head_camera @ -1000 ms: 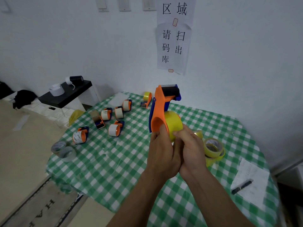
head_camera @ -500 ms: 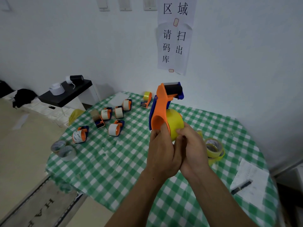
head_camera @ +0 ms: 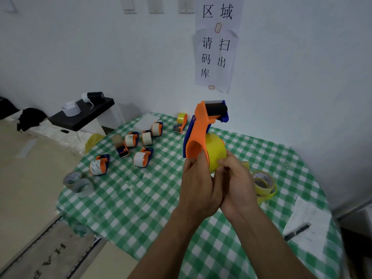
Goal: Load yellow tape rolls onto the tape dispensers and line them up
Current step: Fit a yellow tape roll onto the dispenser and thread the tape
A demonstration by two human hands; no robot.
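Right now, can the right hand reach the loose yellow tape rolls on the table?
Probably yes: the loose yellow tape rolls lie right beside the right hand, nothing between. But it is pinching the yellow roll on the dispenser the left hand grips, so it must let go first.

view: head-worn | facing: forward, downward | range: near, above checkered table point(head_camera: 141, 198)
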